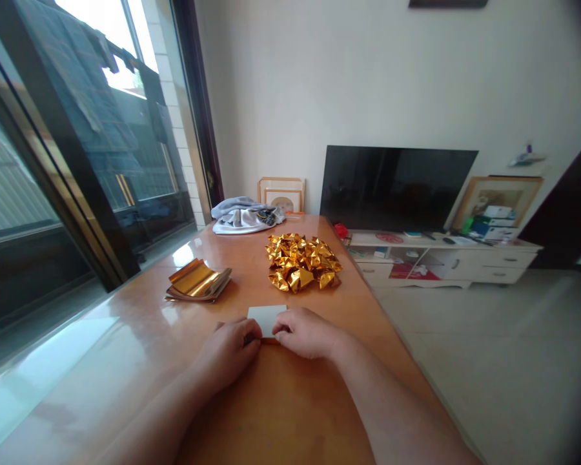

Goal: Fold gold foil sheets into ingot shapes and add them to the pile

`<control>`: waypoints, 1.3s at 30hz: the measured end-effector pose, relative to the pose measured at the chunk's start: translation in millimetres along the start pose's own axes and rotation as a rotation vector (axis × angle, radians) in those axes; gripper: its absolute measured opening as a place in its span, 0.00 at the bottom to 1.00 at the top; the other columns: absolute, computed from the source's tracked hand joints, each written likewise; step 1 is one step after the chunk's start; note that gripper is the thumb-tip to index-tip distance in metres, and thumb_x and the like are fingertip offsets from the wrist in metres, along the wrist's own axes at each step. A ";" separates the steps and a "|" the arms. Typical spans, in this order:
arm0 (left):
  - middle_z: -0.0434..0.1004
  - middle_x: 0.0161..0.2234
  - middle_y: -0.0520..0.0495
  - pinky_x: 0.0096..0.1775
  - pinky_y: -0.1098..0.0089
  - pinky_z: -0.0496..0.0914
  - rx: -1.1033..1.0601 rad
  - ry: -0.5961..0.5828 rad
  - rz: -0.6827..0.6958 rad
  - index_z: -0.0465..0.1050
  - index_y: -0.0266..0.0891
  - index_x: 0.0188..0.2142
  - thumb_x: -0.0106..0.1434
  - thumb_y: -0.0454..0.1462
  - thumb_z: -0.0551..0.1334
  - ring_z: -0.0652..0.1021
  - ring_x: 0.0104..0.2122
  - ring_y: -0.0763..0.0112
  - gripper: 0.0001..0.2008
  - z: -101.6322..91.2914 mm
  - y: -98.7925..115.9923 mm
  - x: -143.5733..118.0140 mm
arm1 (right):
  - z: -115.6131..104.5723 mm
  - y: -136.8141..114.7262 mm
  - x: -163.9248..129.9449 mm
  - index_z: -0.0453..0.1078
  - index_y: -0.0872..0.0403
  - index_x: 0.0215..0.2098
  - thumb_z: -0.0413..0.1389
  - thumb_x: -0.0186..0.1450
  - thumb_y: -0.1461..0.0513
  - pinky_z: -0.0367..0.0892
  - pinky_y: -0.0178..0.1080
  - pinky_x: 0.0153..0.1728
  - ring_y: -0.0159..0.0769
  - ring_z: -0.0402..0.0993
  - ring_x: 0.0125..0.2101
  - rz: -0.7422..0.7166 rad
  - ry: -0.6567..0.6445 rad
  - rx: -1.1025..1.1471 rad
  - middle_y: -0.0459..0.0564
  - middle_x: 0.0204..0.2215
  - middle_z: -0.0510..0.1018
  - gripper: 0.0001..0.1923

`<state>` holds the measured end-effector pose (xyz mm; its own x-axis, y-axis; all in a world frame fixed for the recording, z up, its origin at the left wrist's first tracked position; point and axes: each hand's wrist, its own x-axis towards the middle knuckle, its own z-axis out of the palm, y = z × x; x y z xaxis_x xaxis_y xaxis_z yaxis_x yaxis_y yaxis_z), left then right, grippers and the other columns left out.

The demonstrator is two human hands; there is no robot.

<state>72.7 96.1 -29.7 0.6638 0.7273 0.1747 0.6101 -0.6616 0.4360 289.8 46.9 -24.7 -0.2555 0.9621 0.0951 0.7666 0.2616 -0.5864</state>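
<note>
Bright daylight from window (pixel 121 45), glare on glossy table (pixel 101 329), wide-angle bending, dark vignetted right corners

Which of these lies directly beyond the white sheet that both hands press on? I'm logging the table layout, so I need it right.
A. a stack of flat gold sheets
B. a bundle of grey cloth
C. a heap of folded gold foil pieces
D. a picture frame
C: the heap of folded gold foil pieces sits straight past the white sheet under the left hand and right hand; the flat gold sheets lie off to the left.
</note>
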 end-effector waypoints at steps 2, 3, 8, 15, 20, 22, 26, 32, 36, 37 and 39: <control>0.78 0.33 0.51 0.37 0.70 0.63 -0.034 -0.019 -0.005 0.74 0.43 0.33 0.61 0.35 0.58 0.76 0.35 0.66 0.05 -0.8 -0.7 0.3 | 0.8 2.6 -0.2 0.76 0.51 0.37 0.57 0.61 0.65 0.61 0.32 0.30 0.34 0.73 0.31 0.021 0.011 0.023 0.44 0.34 0.81 0.08; 0.78 0.33 0.51 0.36 0.70 0.63 -0.049 -0.024 -0.008 0.74 0.43 0.33 0.61 0.35 0.58 0.76 0.35 0.66 0.05 -1.0 -1.1 0.5 | 0.8 3.5 -0.4 0.76 0.51 0.37 0.57 0.60 0.65 0.60 0.32 0.29 0.34 0.73 0.31 0.027 0.011 0.029 0.44 0.33 0.81 0.08; 0.78 0.32 0.50 0.36 0.70 0.63 -0.100 -0.017 -0.022 0.75 0.43 0.32 0.60 0.35 0.59 0.76 0.34 0.66 0.05 0.5 -4.1 1.5 | -3.6 1.7 -3.7 0.75 0.51 0.37 0.63 0.57 0.62 0.57 0.31 0.26 0.33 0.71 0.30 0.041 -0.047 0.074 0.43 0.31 0.78 0.09; 0.79 0.33 0.50 0.35 0.71 0.63 -0.169 -0.034 -0.055 0.76 0.42 0.33 0.57 0.35 0.59 0.76 0.34 0.65 0.07 1.5 -7.7 2.3 | -1.8 -0.2 -1.9 0.71 0.53 0.27 0.56 0.62 0.63 0.56 0.33 0.28 0.32 0.69 0.29 0.054 -0.009 0.068 0.43 0.28 0.76 0.06; 0.79 0.31 0.50 0.33 0.71 0.64 -0.226 -0.022 -0.116 0.77 0.43 0.35 0.60 0.38 0.58 0.76 0.32 0.65 0.08 1.9 -12.7 3.3 | 8.2 7.9 3.0 0.67 0.54 0.23 0.55 0.63 0.62 0.53 0.33 0.26 0.31 0.66 0.27 0.091 0.007 0.072 0.43 0.24 0.72 0.10; 0.79 0.31 0.49 0.34 0.70 0.65 -0.234 -0.014 -0.143 0.77 0.42 0.35 0.60 0.38 0.58 0.76 0.33 0.65 0.08 0.9 -16.8 3.9 | 12.2 11.5 3.8 0.69 0.53 0.27 0.55 0.63 0.62 0.54 0.32 0.26 0.32 0.67 0.27 0.123 0.019 0.084 0.43 0.25 0.74 0.07; 0.79 0.33 0.49 0.35 0.70 0.66 -0.204 -0.001 -0.197 0.77 0.42 0.36 0.58 0.37 0.59 0.76 0.34 0.65 0.09 -1.1 -28.1 6.0 | 17.0 17.0 5.5 0.71 0.53 0.33 0.55 0.63 0.61 0.55 0.32 0.27 0.32 0.69 0.28 0.178 0.045 0.100 0.44 0.29 0.77 0.04; 0.78 0.33 0.50 0.34 0.71 0.66 -0.188 0.000 -0.220 0.75 0.42 0.37 0.58 0.35 0.58 0.76 0.34 0.66 0.09 0.6 -38.5 9.3 | 20.2 21.7 9.1 0.71 0.53 0.30 0.56 0.62 0.59 0.55 0.32 0.26 0.33 0.69 0.27 0.212 0.036 0.116 0.44 0.26 0.77 0.06; 0.79 0.33 0.51 0.35 0.71 0.66 -0.172 -0.006 -0.213 0.75 0.43 0.36 0.59 0.36 0.59 0.77 0.34 0.66 0.07 0.8 -38.1 9.0 | 22.0 22.3 7.8 0.72 0.53 0.31 0.56 0.62 0.59 0.54 0.32 0.24 0.32 0.68 0.26 0.238 0.038 0.135 0.44 0.26 0.76 0.06; 0.79 0.33 0.51 0.34 0.71 0.66 -0.166 -0.008 -0.211 0.75 0.43 0.36 0.59 0.36 0.59 0.77 0.34 0.66 0.07 0.9 -37.6 8.8 | 22.1 22.0 7.3 0.72 0.53 0.31 0.56 0.62 0.59 0.54 0.32 0.24 0.32 0.69 0.26 0.243 0.038 0.140 0.44 0.26 0.76 0.06; 0.79 0.33 0.51 0.34 0.71 0.65 -0.151 -0.011 -0.209 0.74 0.43 0.36 0.59 0.36 0.59 0.77 0.34 0.66 0.07 0.9 -36.6 8.4 | 22.0 21.3 6.7 0.72 0.53 0.32 0.56 0.62 0.59 0.54 0.32 0.24 0.32 0.69 0.26 0.254 0.038 0.151 0.43 0.26 0.76 0.06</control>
<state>56.3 126.3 -44.9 0.5351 0.8428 0.0579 0.6638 -0.4618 0.5883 291.5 57.2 -54.2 -0.0423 0.9983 -0.0413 0.7061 0.0006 -0.7081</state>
